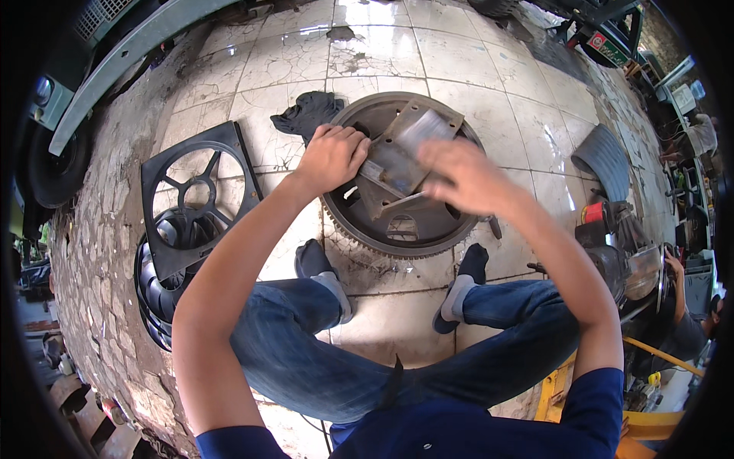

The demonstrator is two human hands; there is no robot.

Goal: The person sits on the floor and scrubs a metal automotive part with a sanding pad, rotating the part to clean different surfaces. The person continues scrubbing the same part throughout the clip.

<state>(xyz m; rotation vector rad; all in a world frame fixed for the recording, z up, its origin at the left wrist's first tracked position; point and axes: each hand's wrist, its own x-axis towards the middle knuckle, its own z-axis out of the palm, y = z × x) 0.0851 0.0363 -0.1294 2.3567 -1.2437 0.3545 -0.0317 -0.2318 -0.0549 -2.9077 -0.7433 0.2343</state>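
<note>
A flat grey metal plate with bolt holes (401, 159) rests at a slant on a large toothed flywheel (405, 249) on the floor in front of me. My left hand (333, 157) is closed at the plate's left edge, fingers curled down against it. Over the plate's right side is my right hand (468, 174), smeared by motion; whether it holds anything I cannot tell. A pale, blurred patch lies on the plate just beyond its fingers. Past the flywheel's upper left lies a crumpled black cloth (308, 112).
On the left, a black fan shroud (248, 164) leans over a black fan (157, 294). To the right are a curved dark ribbed sheet (604, 162) and a greasy machine part (604, 249). Another person (688, 336) is at the far right, near a yellow frame (554, 390). The tiled floor (375, 50) is cracked.
</note>
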